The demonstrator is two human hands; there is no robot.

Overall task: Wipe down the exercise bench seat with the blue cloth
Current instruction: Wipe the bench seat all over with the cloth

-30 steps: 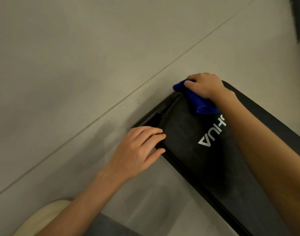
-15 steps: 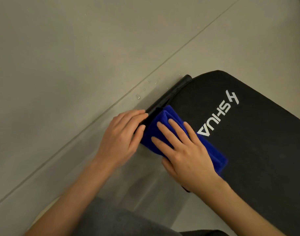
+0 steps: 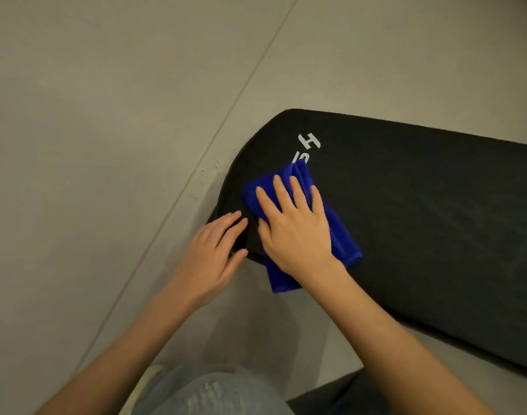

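right hand point(image 3: 295, 232): from gripping at the far corner to pressing flat near the end of the bench seat point(image 3: 435, 220) | blue cloth point(image 3: 341, 241): slid inward from the edge, now covering most of the white logo point(image 3: 309, 142)

Dim, warm, diffuse light. Soft shadows on the floor point(image 3: 106, 115) beside the seat point(image 3: 435, 220) and under the arms. Left hand point(image 3: 209, 256) slightly motion-blurred. Floor seam bows: wide-angle distortion.
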